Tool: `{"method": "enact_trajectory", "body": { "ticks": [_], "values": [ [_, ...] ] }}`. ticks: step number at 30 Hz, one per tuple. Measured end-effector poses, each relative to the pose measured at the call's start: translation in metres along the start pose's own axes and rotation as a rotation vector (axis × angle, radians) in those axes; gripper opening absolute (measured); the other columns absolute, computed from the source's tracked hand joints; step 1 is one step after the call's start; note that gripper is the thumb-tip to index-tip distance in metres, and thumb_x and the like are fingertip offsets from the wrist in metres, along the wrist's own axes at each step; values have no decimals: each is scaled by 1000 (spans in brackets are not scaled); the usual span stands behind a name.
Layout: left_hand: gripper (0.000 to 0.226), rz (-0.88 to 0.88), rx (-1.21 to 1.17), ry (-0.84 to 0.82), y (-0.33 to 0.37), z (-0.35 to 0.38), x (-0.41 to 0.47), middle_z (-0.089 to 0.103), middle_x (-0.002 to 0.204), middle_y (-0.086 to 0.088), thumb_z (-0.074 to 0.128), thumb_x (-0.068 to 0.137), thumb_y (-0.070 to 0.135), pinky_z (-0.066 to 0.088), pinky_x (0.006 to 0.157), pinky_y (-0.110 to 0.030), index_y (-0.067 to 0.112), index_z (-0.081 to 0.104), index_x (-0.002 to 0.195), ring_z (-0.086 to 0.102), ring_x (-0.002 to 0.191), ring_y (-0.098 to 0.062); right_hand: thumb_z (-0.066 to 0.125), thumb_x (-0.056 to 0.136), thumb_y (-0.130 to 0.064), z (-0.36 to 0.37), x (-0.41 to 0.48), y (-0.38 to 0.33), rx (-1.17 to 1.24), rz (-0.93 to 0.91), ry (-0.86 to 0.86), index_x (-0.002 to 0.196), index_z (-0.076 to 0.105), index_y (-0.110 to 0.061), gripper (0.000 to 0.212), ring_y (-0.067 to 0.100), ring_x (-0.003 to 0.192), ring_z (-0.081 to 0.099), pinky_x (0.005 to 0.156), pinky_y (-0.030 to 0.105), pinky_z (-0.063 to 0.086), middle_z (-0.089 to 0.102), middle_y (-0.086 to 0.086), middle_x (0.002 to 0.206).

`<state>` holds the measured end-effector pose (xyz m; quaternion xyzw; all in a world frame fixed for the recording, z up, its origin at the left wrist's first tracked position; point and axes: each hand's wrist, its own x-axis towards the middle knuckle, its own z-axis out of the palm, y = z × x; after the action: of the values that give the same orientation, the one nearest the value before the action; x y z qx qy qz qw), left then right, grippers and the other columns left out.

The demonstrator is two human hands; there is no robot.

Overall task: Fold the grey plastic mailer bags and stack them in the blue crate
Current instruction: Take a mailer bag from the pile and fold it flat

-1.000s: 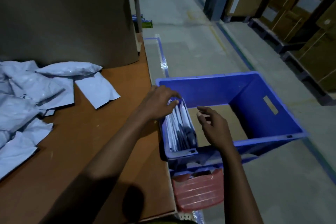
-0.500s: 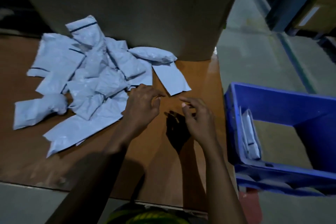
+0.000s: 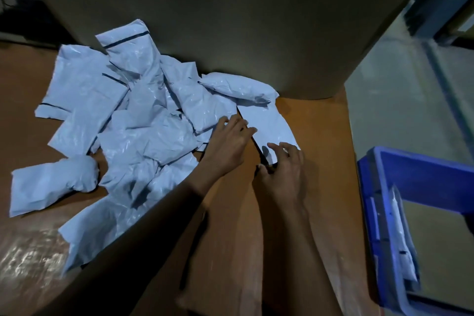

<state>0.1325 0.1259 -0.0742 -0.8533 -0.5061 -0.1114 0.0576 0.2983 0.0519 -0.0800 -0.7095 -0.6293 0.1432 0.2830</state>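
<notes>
A flat grey mailer bag (image 3: 269, 123) lies on the brown table (image 3: 320, 213) at the right edge of a loose pile of crumpled grey mailer bags (image 3: 143, 131). My left hand (image 3: 230, 143) rests with fairly straight fingers on the flat bag's left edge. My right hand (image 3: 284, 169) pinches the bag's near corner between thumb and fingers. The blue crate (image 3: 369, 187) stands off the table's right side, partly cut off by the frame. Folded mailers (image 3: 402, 244) stand upright against its left wall.
A large cardboard box (image 3: 230, 20) fills the back of the table right behind the pile. Grey concrete floor (image 3: 400, 100) lies beyond the table's right edge. A blue rack post (image 3: 436, 7) rises at the upper right.
Both hands left the crate, crossed to the table and reached forward onto the flat mailer at the pile's right edge. The view swung left, away from the crate.
</notes>
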Motion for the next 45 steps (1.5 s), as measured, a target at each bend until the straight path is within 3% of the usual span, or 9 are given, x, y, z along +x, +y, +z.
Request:
{"method": "enact_trajectory", "body": {
  "ticks": [8,13,17,23,29,33,36,40,45],
  "values": [
    [49,-15,-33,91,0,12,9,62,132,-13,73,76,9,37,104,-50,16,67,125,51,127,-35,68,89,-8,-12,1,15,94,-177,249,100,76,-7,13,24,109,60,93,35,51,70,7,109],
    [27,67,-118,390,17,1,12,71,113,-9,69,82,3,40,98,-49,14,76,106,62,109,-34,68,90,-10,-70,-20,32,158,-271,358,100,76,-6,13,23,117,60,99,39,50,71,6,116],
    [34,112,-223,534,44,-20,-11,72,101,-6,64,77,-6,41,93,-46,14,78,101,64,100,-33,72,90,-8,-103,-47,67,54,-293,447,101,78,-6,13,31,135,53,113,43,42,65,11,131],
    [35,160,-331,463,82,-12,-93,72,104,-5,60,78,-4,45,87,-45,13,78,103,65,101,-32,66,86,-7,-100,-105,103,9,-212,364,95,78,-10,15,32,134,52,110,49,42,66,10,128],
    [32,74,-473,216,98,-10,-160,75,111,10,59,81,25,44,98,-45,27,80,105,61,111,-15,58,80,-1,-92,-148,77,110,-119,221,82,75,-18,24,17,134,51,106,30,40,67,-5,127],
    [41,-13,-519,163,107,-18,-135,66,137,1,50,97,38,40,112,-43,24,71,130,52,135,-21,60,96,-7,-77,-140,59,16,39,142,124,73,-18,33,14,141,42,114,23,28,60,-5,143],
    [56,-25,-476,12,108,3,-111,33,166,0,30,107,48,21,127,-41,24,43,156,19,157,-20,48,108,-25,-60,-125,55,-44,87,65,153,48,-15,46,18,155,24,123,24,12,42,3,161],
    [58,54,-290,-46,105,36,-101,3,173,2,20,111,47,8,129,-46,27,16,165,-6,160,-21,32,110,-49,-37,-109,61,-207,52,-24,165,18,-23,62,19,159,-8,123,29,-16,8,-1,173],
    [59,45,-216,-29,107,40,-109,1,173,-1,27,110,43,7,128,-49,25,13,165,-5,159,-28,31,112,-50,-22,-102,63,-367,-45,0,166,10,-26,62,22,158,-16,127,47,-13,-5,0,173]
  ]
}}
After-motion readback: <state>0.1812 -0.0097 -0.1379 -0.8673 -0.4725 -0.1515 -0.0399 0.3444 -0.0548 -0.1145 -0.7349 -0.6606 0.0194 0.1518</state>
